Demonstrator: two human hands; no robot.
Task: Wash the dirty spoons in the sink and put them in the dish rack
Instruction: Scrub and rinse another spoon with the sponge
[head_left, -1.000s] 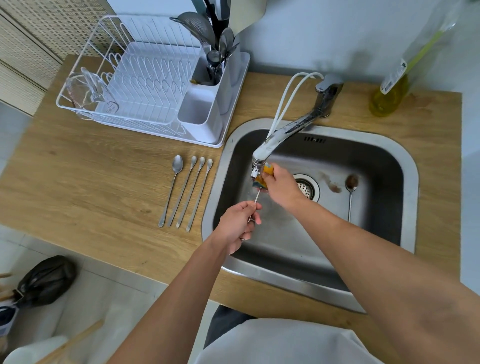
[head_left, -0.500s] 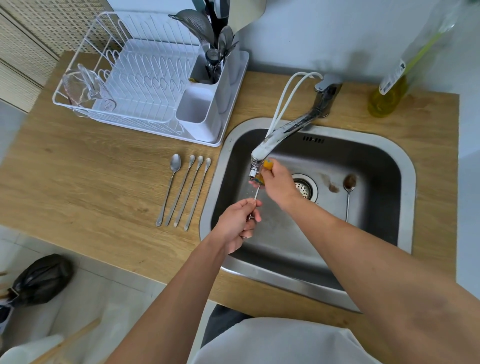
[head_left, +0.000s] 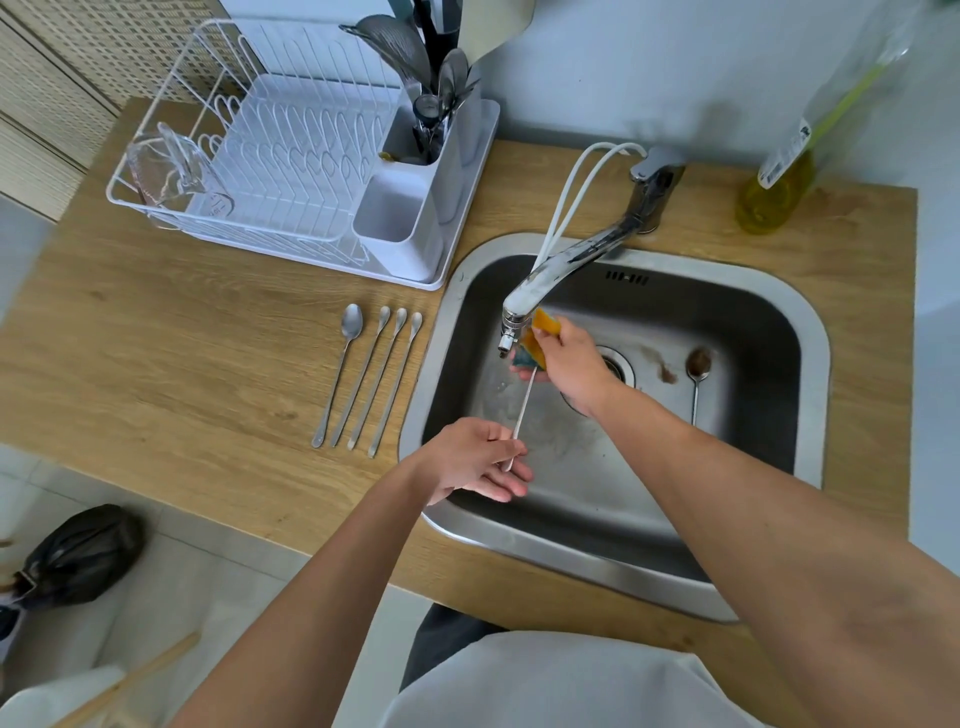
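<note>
My left hand (head_left: 475, 460) pinches the handle end of a long thin spoon (head_left: 522, 410) over the steel sink (head_left: 810, 332). My right hand (head_left: 569, 358) grips a yellow sponge (head_left: 543, 332) wrapped around that spoon's bowl, right under the tap spout (head_left: 511, 325). A dirty spoon (head_left: 697, 371) with brown residue lies on the sink floor at the right. Several spoons (head_left: 371, 376) lie side by side on the wooden counter, left of the sink. The white dish rack (head_left: 291, 156) stands at the back left, its cutlery holder (head_left: 415, 208) holding utensils.
A clear measuring cup (head_left: 174, 174) lies in the rack's left end. A yellow-green bottle (head_left: 779, 187) stands on the counter at the back right. White hoses (head_left: 576, 192) arch over the tap. A black bag (head_left: 78, 556) lies on the floor at lower left.
My left hand's fingers have loosened and spread a little on the handle. The right hand keeps the sponge on the spoon's bowl under the tap, shifted only slightly.
</note>
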